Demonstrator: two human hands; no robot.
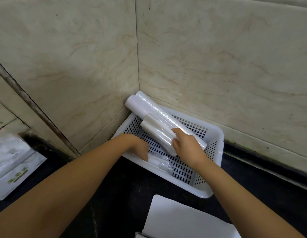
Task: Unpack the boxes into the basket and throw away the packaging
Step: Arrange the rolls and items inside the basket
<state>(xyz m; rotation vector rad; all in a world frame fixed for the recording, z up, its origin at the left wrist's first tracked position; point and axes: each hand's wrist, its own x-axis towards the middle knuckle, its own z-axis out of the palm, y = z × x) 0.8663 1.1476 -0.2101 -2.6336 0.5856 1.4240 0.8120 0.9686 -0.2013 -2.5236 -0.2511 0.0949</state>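
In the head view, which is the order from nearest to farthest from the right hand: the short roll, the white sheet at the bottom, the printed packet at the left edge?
From the right hand:
1. Short roll: in the basket, under the fingers.
2. White sheet: on the dark counter, nearer the person.
3. Printed packet: far left edge.

home kitchen corner: tiled walls (218, 57), dark counter (125, 186).

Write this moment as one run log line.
stage: filling basket | left hand: inside basket, grip unclear | right hand: on short roll | white box: near edge
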